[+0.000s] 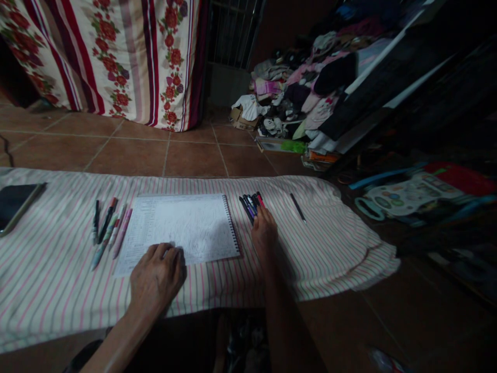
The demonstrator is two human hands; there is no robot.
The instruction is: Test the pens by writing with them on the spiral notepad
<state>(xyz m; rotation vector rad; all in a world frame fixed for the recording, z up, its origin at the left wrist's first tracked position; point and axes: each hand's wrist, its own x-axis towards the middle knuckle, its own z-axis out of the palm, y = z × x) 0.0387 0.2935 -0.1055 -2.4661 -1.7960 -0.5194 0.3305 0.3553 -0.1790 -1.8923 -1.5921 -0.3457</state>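
Observation:
A spiral notebook (190, 223) with a filled white page lies on the striped cloth. My left hand (159, 272) rests palm down on its lower edge, fingers loosely bent and holding nothing that I can see. Right of the spiral binding is a bunch of pens (248, 206), mostly dark, with a red one at its right side. My right hand (266, 230) has its fingers closed on the near part of this bunch; the fingertips are partly hidden. Farther right, a single dark pen (298, 208) lies alone. Several markers and pens (111, 228) lie left of the notebook.
The striped cloth (330, 248) covers a low surface. A phone (17, 207) lies at its left end. Beyond are a tiled floor (194, 155), a floral curtain (132, 62) and a heap of clothes (306, 88). A colourful plastic object (404, 197) stands at the right.

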